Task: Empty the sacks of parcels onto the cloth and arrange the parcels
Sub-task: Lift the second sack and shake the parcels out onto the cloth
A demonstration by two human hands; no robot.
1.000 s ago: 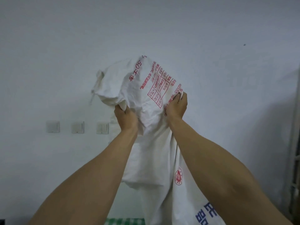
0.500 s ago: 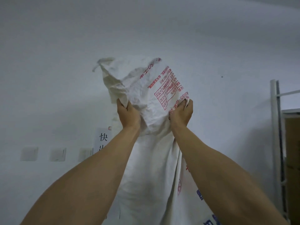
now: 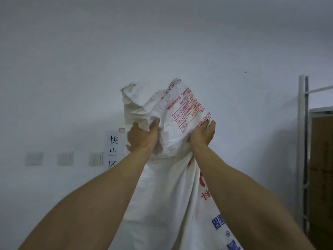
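Sack (image 3: 167,186): white woven, red and blue print, held aloft upside down at arm's length in front of a pale wall (image 3: 162,42), crumpled end uppermost, body hanging down between the forearms and out of the bottom of view. Left hand (image 3: 142,136): clenched on a bunch of the crumpled fabric at the upper left. Right hand (image 3: 203,134): clenched on the fabric edge just beside a red printed table, fingers curled into the cloth. Hands level with each other, apart, sack material bunched between. Behind, on the wall: three pale switch plates (image 3: 64,158) in a row, a paper sign (image 3: 113,150) with black characters partly hidden by the left forearm. Far right: white metal rack upright (image 3: 301,141) beside a brown cardboard box (image 3: 321,177). Parcels and cloth out of view.
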